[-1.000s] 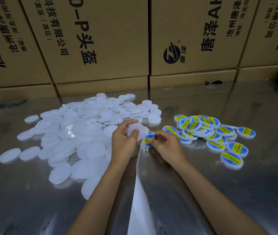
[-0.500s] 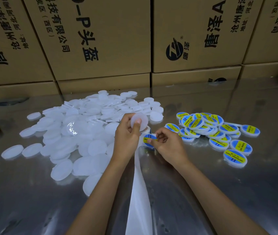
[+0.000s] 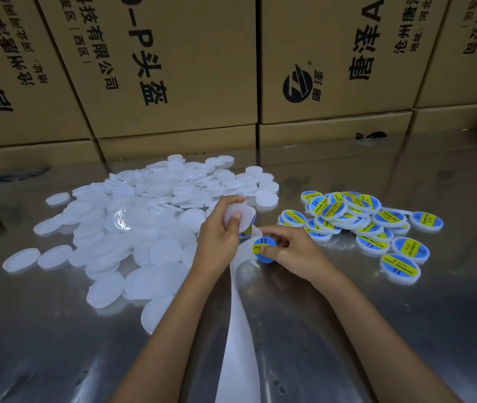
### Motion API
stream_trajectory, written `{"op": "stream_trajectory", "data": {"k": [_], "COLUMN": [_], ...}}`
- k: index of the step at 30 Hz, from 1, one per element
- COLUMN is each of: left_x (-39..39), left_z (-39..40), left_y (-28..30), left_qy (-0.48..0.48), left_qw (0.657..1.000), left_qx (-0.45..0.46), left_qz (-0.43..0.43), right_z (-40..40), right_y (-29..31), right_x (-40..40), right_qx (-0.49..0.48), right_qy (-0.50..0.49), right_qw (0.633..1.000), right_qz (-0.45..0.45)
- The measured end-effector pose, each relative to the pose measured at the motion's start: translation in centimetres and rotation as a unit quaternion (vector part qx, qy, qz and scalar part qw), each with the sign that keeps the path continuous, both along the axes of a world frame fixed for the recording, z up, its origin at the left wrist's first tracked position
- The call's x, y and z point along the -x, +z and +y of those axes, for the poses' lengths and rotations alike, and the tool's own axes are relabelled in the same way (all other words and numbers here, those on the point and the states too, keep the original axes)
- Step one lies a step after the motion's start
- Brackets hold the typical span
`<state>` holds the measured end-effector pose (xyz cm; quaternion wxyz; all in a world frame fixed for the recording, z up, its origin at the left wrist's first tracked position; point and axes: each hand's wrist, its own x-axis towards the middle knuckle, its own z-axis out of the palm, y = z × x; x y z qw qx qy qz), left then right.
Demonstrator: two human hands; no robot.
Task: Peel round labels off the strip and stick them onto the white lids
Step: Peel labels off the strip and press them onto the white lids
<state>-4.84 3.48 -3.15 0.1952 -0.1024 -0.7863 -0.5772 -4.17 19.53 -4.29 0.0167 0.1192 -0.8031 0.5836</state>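
My left hand (image 3: 219, 242) grips a blank white lid (image 3: 238, 217) upright between thumb and fingers, above the top of the white backing strip (image 3: 238, 330). The strip runs from my hands down to the bottom edge of the view. My right hand (image 3: 289, 251) pinches a round blue and yellow label (image 3: 263, 248) that has come away from the strip's top end. The label sits just right of and below the lid, apart from it.
A wide heap of blank white lids (image 3: 144, 216) covers the shiny metal table (image 3: 42, 344) to the left. A smaller pile of labelled lids (image 3: 359, 219) lies to the right. Stacked cardboard boxes (image 3: 173, 68) wall off the back of the table.
My right hand has pulled the label down and right, off the strip's top. My left hand has kept hold of the blank lid and tilted it slightly.
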Motion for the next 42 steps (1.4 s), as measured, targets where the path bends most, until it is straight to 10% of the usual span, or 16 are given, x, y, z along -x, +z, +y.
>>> {"op": "stream_trajectory", "data": {"k": [12, 22, 42], "left_x": [-0.1, -1.5, -2.4], "left_z": [-0.6, 0.3, 1.6], "left_y": [1.4, 3.2, 3.5], "left_qy": [0.036, -0.156, -0.283], "left_qw": [0.990, 0.906, 0.886], "left_qx": [-0.137, -0.355, -0.306], "left_qz": [-0.031, -0.166, -0.204], "right_z": [1.2, 1.6, -0.3], "right_y": [2.7, 3.4, 3.3], "right_x": [-2.4, -1.7, -1.8], "right_qx": [-0.016, 0.278, 0.180], "right_qy": [0.135, 0.085, -0.032], "right_qw": [0.986, 0.957, 0.972], "right_qz": [-0.094, -0.013, 0.148]}}
